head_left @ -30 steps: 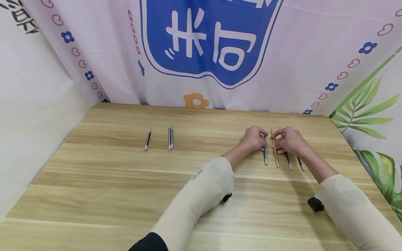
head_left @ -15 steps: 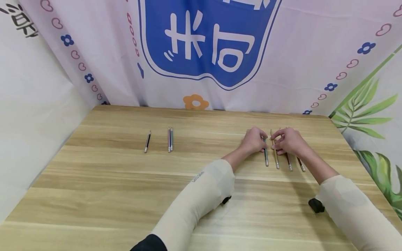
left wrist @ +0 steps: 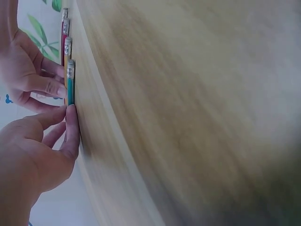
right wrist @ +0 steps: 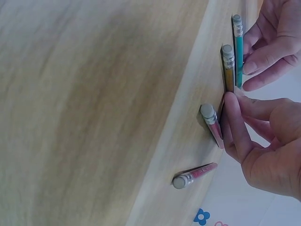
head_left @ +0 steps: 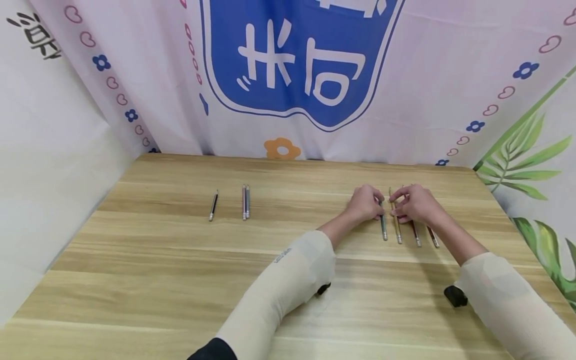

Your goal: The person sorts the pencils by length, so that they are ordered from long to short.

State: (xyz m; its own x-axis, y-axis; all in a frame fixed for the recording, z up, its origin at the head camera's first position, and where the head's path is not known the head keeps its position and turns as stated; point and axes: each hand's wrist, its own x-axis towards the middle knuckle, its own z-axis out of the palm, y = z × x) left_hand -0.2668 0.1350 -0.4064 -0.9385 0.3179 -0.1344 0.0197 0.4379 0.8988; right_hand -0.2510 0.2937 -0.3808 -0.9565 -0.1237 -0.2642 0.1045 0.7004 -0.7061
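Observation:
In the head view my left hand [head_left: 363,204] pinches a teal pencil [head_left: 384,227] between thumb and fingers, low at the tabletop. Right beside it, my right hand [head_left: 416,202] pinches a yellow pencil [head_left: 398,230]. Both pencils have their eraser ends toward me, with a narrow gap between them. Two dark red pencils, one nearer [right wrist: 215,132] and one farther out [right wrist: 202,172] in the right wrist view, lie under and beside the right hand, which hides their far ends in the head view. The left wrist view shows the teal pencil [left wrist: 70,89] at the left fingertips.
On the left of the wooden table [head_left: 180,280] lie a black pencil [head_left: 213,205] and a close pair, one purplish [head_left: 244,202] and one blue-grey [head_left: 248,202]. A printed curtain [head_left: 171,100] hangs along the back edge, and white cloth hangs at the left.
The teal pencil's eraser end has shifted slightly right, toward the yellow one, with the left hand still on it. The right hand stays nearly still, and the head view has tilted a little.

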